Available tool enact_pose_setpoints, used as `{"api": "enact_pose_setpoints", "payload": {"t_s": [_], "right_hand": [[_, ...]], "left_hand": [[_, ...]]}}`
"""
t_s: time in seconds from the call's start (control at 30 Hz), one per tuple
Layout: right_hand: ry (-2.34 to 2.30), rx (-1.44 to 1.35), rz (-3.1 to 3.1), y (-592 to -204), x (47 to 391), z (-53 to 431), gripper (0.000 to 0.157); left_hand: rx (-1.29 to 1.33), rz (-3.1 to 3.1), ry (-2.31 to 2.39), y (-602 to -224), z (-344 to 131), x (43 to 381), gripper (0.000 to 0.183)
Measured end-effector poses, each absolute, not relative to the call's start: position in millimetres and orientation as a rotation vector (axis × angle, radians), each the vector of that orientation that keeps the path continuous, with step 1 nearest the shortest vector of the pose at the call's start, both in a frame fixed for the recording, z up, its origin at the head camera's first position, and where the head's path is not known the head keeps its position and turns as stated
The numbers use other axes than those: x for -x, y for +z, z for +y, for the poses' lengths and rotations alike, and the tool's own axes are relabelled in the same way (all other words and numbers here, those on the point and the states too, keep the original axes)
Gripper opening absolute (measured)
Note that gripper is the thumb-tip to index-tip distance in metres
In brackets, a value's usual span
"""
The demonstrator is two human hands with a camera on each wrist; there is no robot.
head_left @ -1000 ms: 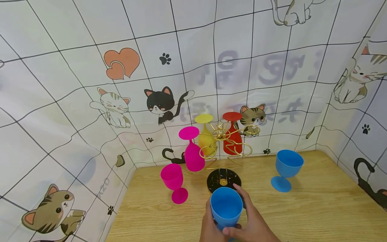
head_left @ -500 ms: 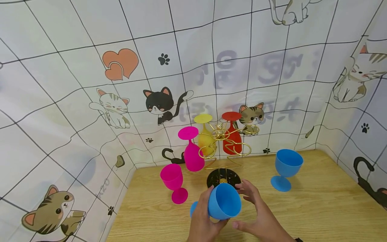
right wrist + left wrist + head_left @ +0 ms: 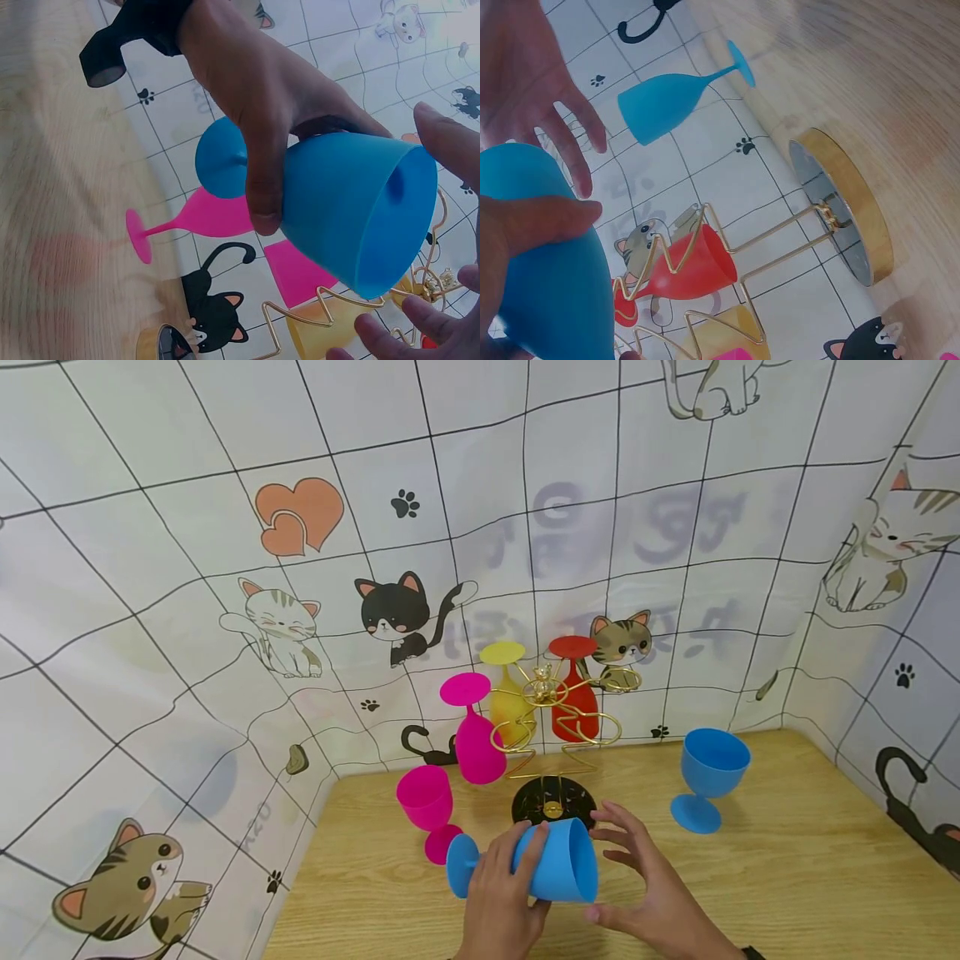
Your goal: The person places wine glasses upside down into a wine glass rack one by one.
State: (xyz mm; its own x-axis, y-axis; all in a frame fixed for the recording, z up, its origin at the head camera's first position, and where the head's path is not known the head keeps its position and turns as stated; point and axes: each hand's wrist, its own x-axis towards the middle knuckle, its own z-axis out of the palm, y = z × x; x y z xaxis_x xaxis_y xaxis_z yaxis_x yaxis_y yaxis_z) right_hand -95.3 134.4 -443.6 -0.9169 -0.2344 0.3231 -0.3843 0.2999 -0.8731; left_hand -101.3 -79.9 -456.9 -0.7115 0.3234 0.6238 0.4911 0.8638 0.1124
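My left hand (image 3: 501, 889) grips a blue plastic goblet (image 3: 558, 860) around its bowl near the stem. The goblet lies on its side in the air, mouth to the right and foot to the left. Beside the mouth, my right hand (image 3: 645, 881) is spread with fingers apart, holding nothing. In the right wrist view the left thumb (image 3: 264, 195) presses along the goblet's bowl. Just behind both hands stands a gold wire goblet rack (image 3: 555, 768) on a round black base. Yellow (image 3: 513, 710), red (image 3: 576, 710) and magenta (image 3: 480, 747) goblets hang upside down from it.
An upright magenta goblet (image 3: 426, 802) stands left of the rack on the wooden table (image 3: 360, 893). Far to the right stands another blue goblet (image 3: 714, 764), also upright. A white cat-print sheet (image 3: 420, 543) rises behind and along both sides.
The blue goblet has turned from upright to sideways, its foot swinging out to the left in my left hand. My right hand has let go and moved slightly right.
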Motion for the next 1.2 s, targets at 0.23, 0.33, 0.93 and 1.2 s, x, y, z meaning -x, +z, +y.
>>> {"api": "enact_pose_setpoints", "payload": {"t_s": [0.23, 0.33, 0.93, 1.2], "right_hand": [[1.892, -0.547, -2.482, -443, 98, 134, 0.086], [1.974, -0.507, -2.497, -444, 98, 133, 0.082], [2.139, -0.467, -2.482, -448, 97, 130, 0.065], [2.164, -0.434, -2.403, -448, 95, 127, 0.062]], "left_hand": [[0.624, -2.383, -0.190, -463, -79, 103, 0.108], [0.637, -2.365, -0.155, -465, -78, 104, 0.108], [0.648, -2.334, -0.085, -469, -73, 100, 0.108], [0.670, -2.275, -0.108, -471, -73, 102, 0.110]]}}
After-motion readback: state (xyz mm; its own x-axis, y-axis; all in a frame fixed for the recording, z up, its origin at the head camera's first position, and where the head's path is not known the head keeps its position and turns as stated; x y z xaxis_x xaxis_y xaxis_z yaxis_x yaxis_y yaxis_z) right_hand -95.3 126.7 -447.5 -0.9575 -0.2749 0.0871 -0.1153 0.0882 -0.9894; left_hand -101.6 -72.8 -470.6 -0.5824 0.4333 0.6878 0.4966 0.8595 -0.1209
